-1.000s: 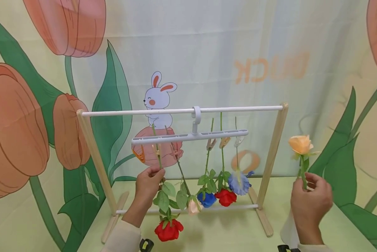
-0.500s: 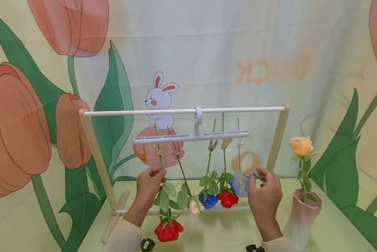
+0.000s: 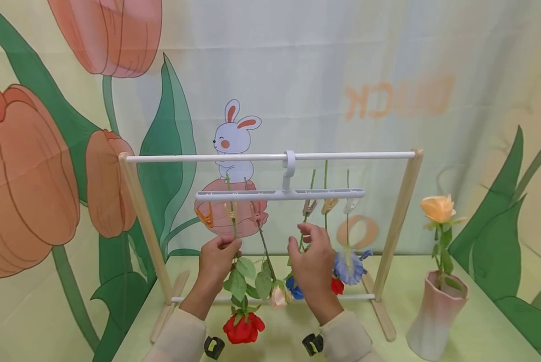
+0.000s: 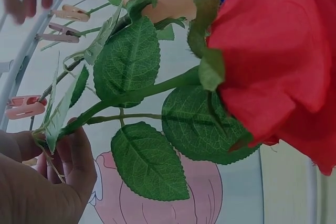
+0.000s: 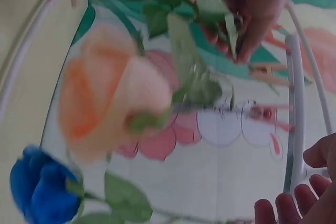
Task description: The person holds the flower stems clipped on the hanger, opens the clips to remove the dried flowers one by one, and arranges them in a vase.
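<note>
My left hand [image 3: 216,261] pinches the green stem of a red rose [image 3: 244,329] that hangs head down from a pale yellow clip [image 3: 231,210] on the grey hanger [image 3: 247,196]. Its leaves spread below my fingers, and the bloom fills the right side of the left wrist view. With fingers spread and holding nothing, my right hand [image 3: 314,266] is in front of the blue rose [image 3: 295,287] and partly covers it and a second red rose [image 3: 337,285]. Between the hands hangs a cream-peach rose [image 3: 279,296] in a pink clip [image 3: 257,212].
A wooden stand with a white bar [image 3: 207,158] carries the hanger. A light-blue flower [image 3: 349,266] hangs at its right end; an orange clip [image 3: 205,216] at the left holds nothing. At right, a pink-white vase [image 3: 439,317] holds a peach rose [image 3: 438,208].
My right hand has let go of the peach rose, which now stands in the vase, and has moved left to the hanging flowers. The left hand keeps its hold on the red rose's stem.
</note>
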Action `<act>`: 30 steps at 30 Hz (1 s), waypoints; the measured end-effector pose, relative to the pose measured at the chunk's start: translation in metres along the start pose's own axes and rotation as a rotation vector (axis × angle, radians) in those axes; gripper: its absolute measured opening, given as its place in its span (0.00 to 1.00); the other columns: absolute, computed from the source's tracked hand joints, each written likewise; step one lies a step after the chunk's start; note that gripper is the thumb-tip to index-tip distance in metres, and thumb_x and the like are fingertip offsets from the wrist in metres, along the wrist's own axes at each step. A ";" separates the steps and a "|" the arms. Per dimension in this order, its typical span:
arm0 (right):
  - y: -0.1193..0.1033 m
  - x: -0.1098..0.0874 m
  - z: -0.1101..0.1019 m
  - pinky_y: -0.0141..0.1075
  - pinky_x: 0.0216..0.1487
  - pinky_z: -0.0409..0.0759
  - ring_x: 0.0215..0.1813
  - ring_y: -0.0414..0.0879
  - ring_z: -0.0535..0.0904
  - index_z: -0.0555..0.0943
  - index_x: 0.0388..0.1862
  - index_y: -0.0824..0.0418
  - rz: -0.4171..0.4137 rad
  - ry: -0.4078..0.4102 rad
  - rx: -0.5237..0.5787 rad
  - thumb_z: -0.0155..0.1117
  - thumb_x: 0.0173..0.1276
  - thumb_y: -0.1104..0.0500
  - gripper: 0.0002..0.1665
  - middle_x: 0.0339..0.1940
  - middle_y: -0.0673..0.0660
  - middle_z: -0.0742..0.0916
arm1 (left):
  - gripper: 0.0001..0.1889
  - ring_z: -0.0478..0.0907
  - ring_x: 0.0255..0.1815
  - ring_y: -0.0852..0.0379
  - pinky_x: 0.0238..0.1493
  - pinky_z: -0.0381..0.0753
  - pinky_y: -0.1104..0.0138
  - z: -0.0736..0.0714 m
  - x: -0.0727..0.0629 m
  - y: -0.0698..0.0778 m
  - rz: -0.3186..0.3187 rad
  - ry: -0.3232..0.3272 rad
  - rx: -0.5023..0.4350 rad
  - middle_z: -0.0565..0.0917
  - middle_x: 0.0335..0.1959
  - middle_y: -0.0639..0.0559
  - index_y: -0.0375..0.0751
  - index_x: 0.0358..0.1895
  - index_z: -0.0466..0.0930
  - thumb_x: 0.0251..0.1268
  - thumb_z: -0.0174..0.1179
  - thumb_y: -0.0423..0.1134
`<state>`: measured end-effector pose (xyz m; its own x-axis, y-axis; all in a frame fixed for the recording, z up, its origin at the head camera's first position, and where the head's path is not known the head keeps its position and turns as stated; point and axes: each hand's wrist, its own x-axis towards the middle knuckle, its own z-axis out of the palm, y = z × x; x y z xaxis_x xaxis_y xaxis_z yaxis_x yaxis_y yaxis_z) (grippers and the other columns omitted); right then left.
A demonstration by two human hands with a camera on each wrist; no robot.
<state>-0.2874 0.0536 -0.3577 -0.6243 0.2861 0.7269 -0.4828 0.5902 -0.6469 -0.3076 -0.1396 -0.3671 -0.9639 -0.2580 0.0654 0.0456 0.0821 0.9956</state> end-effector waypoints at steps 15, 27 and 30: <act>-0.066 -0.001 0.074 0.46 0.49 0.87 0.47 0.52 0.87 0.81 0.57 0.60 0.032 -0.222 0.097 0.73 0.64 0.60 0.22 0.48 0.60 0.87 | 0.13 0.79 0.29 0.60 0.27 0.80 0.70 -0.005 -0.003 0.005 -0.009 0.049 0.059 0.85 0.32 0.50 0.37 0.48 0.87 0.69 0.64 0.42; -0.085 -0.001 0.103 0.50 0.47 0.83 0.47 0.56 0.85 0.80 0.55 0.61 0.093 -0.140 0.132 0.70 0.66 0.57 0.20 0.48 0.58 0.88 | 0.12 0.74 0.24 0.59 0.23 0.75 0.71 -0.008 -0.007 0.007 0.010 0.068 0.065 0.84 0.30 0.48 0.35 0.50 0.87 0.67 0.59 0.32; -0.088 -0.002 0.110 0.50 0.45 0.83 0.45 0.56 0.85 0.79 0.53 0.62 0.130 -0.084 0.150 0.72 0.65 0.57 0.19 0.46 0.58 0.88 | 0.13 0.74 0.23 0.60 0.23 0.75 0.71 -0.009 -0.007 0.006 -0.006 0.059 0.034 0.84 0.30 0.49 0.35 0.52 0.86 0.68 0.59 0.32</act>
<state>-0.3107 -0.0817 -0.3277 -0.7335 0.2847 0.6173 -0.4769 0.4316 -0.7657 -0.2980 -0.1456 -0.3611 -0.9470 -0.3147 0.0643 0.0299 0.1130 0.9931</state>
